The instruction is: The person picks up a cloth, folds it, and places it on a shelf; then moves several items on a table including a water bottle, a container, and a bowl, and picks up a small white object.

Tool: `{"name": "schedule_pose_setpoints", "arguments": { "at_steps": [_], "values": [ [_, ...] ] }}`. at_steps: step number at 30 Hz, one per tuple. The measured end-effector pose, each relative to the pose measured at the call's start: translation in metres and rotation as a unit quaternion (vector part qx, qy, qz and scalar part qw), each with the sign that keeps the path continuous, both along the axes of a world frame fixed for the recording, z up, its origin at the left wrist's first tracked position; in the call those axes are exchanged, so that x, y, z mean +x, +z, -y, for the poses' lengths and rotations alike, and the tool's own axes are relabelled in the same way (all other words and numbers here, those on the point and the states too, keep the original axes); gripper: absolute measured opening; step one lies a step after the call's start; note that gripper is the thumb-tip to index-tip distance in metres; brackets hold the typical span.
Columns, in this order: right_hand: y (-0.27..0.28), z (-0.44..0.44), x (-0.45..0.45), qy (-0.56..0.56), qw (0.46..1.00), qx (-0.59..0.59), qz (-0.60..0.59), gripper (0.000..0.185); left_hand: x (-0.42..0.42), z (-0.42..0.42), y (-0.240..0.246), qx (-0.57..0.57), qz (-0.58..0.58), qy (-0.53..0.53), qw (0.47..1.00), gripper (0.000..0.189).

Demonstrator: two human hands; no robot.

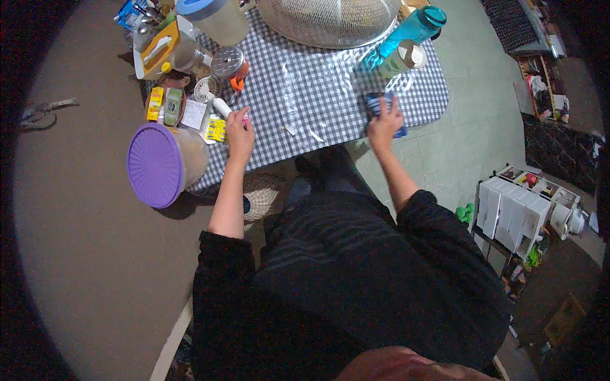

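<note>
My left hand (240,138) is at the left part of the table, its thumb and fingertips around a small pink item (246,117) that is mostly hidden. Just beyond those fingers lies a white handheld fan (208,89), its handle reaching towards the hand. Yellow packets (217,130) lie beside my knuckles. Near the table's right front corner, my right hand (386,125) presses on a folded blue striped cloth (399,132), fingers spread over it. Under both hands is a black-and-white checked tablecloth (305,105) with a shiny surface.
A purple-lidded tub (157,164) stands at the left front edge. Behind it are small boxes (155,103), a lidded jar with an orange handle (229,64) and a tissue box (159,50). A mesh food cover (333,21), teal bottle (410,31) and pale green container (400,62) stand farther back.
</note>
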State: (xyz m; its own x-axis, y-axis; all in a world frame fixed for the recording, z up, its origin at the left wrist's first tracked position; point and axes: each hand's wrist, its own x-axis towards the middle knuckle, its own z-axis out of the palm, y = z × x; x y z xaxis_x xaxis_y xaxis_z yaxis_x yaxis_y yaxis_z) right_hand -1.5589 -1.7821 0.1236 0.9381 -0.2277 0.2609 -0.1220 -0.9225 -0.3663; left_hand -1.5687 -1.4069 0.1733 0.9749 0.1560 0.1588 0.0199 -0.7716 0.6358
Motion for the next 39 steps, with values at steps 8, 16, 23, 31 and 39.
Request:
{"name": "schedule_pose_setpoints", "arguments": {
  "at_steps": [8,16,23,31,39],
  "values": [
    [0.035,-0.128,-0.037,0.121,0.986,0.109,-0.029,0.075,0.014,0.0,0.006,0.108,-0.065,0.012,0.992,0.029],
    [0.06,-0.106,-0.005,0.198,0.913,0.356,-0.004,0.06,-0.004,0.003,0.01,0.04,0.086,0.055,0.994,0.02],
    [0.036,-0.078,-0.017,0.151,0.987,0.047,-0.011,0.067,-0.129,0.034,-0.013,-0.639,-0.324,0.117,0.688,0.033],
    [0.05,-0.144,0.002,0.307,0.912,0.27,0.009,0.069,-0.114,0.094,-0.065,-0.874,-0.315,0.06,0.365,0.051],
    [0.02,-0.166,0.105,0.441,0.895,0.058,-0.026,0.061,-0.088,0.099,-0.06,-0.921,-0.245,0.02,0.301,0.064]
  ]
}}
